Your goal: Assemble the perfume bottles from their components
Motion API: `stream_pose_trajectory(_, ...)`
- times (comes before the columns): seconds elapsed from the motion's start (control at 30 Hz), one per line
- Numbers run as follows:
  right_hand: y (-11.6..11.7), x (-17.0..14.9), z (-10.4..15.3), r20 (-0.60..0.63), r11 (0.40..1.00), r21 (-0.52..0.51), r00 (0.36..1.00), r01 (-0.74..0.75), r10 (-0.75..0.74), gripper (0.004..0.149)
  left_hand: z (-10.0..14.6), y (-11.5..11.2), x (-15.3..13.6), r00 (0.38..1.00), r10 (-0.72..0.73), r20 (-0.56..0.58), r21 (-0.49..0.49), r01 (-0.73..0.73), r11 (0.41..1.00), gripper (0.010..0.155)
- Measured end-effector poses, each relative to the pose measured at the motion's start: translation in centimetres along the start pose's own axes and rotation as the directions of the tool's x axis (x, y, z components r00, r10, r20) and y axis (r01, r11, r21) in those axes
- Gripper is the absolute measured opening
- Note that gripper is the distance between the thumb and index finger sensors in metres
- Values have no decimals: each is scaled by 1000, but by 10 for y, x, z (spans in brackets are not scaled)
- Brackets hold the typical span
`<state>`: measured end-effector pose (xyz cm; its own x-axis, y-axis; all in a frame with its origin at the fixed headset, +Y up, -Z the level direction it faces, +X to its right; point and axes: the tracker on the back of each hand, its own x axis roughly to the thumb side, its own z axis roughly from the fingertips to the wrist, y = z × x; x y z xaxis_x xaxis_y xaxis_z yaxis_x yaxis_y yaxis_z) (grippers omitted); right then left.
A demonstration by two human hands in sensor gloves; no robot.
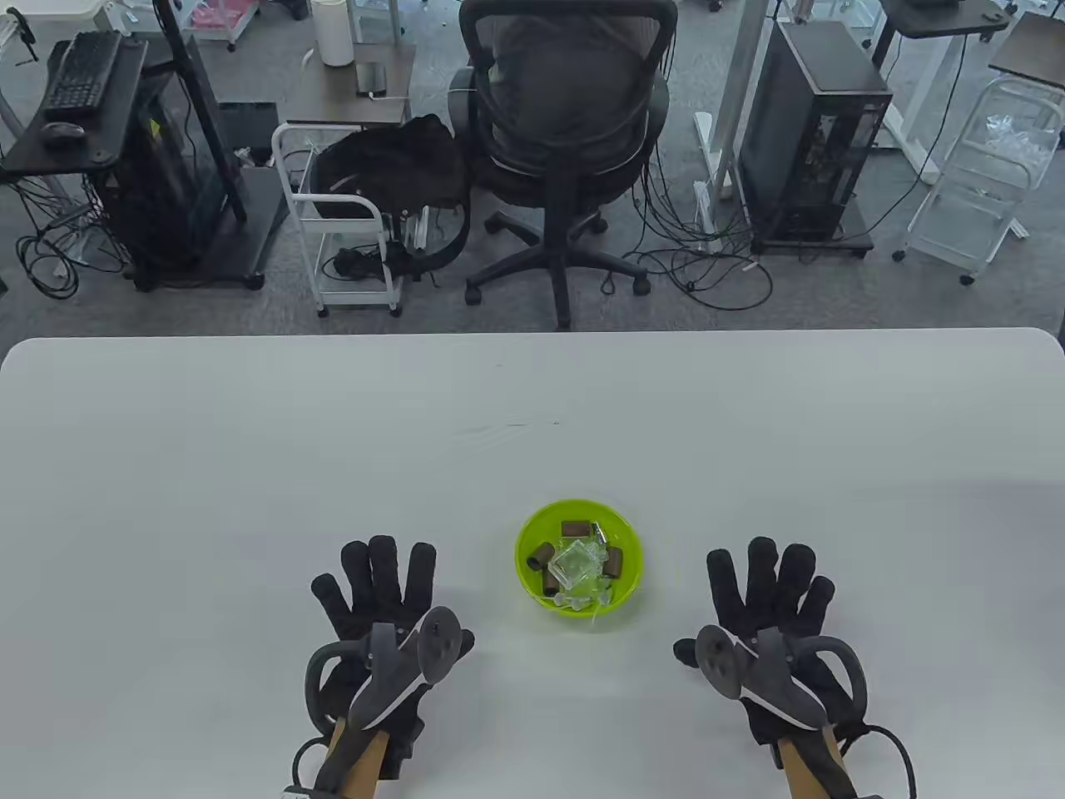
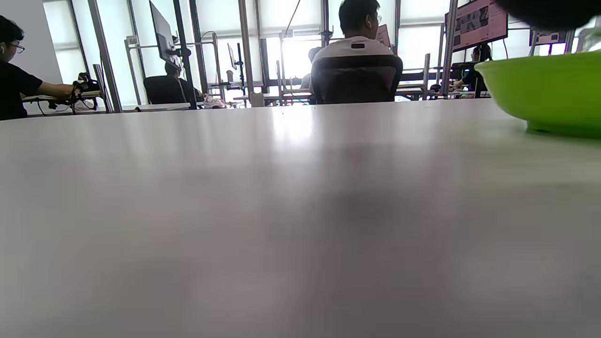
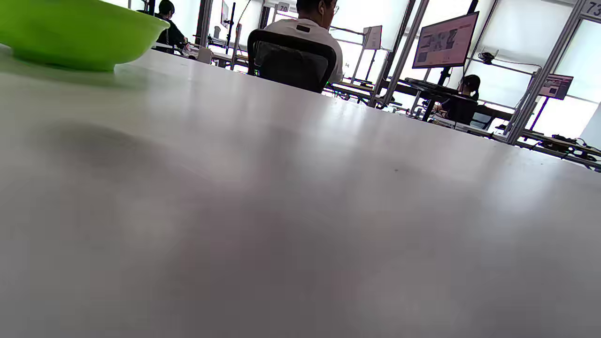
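Two flat hands flank round green bowl (image 1: 532, 574).

A lime-green bowl (image 1: 532, 533) sits on the table — inside, a clear square glass bottle (image 1: 574, 564) lies among brown caps (image 1: 575, 528) and clear plastic sprayer parts (image 1: 582, 595).

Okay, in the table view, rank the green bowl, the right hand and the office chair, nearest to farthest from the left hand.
1. Green bowl, just right of the left hand.
2. Right hand, beyond the bowl, on the table's right.
3. Office chair, behind the table's far edge.
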<state>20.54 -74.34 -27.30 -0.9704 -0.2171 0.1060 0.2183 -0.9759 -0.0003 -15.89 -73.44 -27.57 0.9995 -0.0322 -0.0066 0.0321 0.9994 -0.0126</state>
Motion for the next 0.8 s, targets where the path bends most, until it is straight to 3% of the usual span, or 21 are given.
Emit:
stream_pose_trajectory(0.3, 0, 0, 0, -3, 1000, 2, 1000, 4, -4, 103, -1, 0, 0, 1000, 10, -7, -24, -10, 1000, 108)
stream_pose_trajectory(0.47, 0, -2, 0, -7, 1000, -7, 1000, 16, -16, 103, -4, 8, 12, 999, 47, 26, 13, -48, 999, 106)
stream_pose_trajectory(0.63, 0, -3, 0, -8, 1000, -5, 1000, 14, -14, 103, -16, 26, 47, 993, 62, 103, 23, -64, 998, 104)
stream_pose_trajectory(0.8, 1, -4, 0, -7, 1000, -5, 1000, 25, -25, 103, -36, 49, 99, 978, 114, 177, -23, -112, 993, 101)
